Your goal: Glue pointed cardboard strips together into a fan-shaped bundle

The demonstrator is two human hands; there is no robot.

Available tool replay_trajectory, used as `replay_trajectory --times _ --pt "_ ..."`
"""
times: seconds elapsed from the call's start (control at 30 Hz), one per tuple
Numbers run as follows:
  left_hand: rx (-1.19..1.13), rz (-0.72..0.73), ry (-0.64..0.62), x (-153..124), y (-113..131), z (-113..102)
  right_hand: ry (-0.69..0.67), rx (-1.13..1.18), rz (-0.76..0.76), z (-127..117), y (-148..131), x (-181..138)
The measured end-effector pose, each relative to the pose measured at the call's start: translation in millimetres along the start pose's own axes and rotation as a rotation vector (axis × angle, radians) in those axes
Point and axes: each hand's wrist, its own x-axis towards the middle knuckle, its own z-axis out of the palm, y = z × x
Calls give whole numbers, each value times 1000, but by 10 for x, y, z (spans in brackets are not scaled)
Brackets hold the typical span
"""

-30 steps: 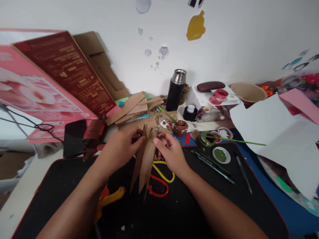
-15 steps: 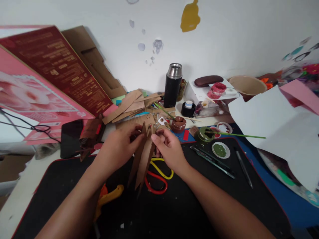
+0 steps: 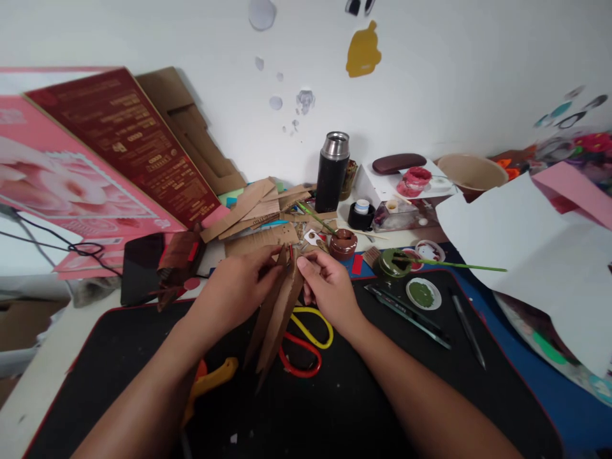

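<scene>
The black mat [image 3: 344,408] covered the near part of the tabletop [image 3: 43,376]. A yellow-handled tool [image 3: 213,377] lay on it, partly hidden by the left forearm. Farther in, the scissors [image 3: 312,345] lay with red and yellow handle loops facing right. The cardboard pieces [image 3: 280,309] were held over the mat, left of the scissors, lower ends tilted toward the wearer. The left hand [image 3: 241,280] gripped their upper end between thumb and fingers; the right hand [image 3: 329,290] pinched it from the right. Beyond stood the green jar [image 3: 393,264], the brown jar [image 3: 343,246], cardboard scraps [image 3: 248,204] and the black flask [image 3: 332,182].
</scene>
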Motion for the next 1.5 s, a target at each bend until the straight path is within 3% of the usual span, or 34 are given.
replay_trajectory --times 0.3,0.53,0.67,0.87,1.5 --pt "185 -63 -14 -3 112 -54 6 -54 -11 7 20 -19" --pt "303 -116 -35 -22 217 -90 64 -234 -90 3 79 -29" --pt "313 -118 -50 -16 223 -98 69 -194 -54 11 56 -17" --pt "305 -109 -54 -15 178 -83 70 -92 -23 27 45 2" --pt "93 48 -15 -1 58 65 85 -134 -34 43 44 -35"
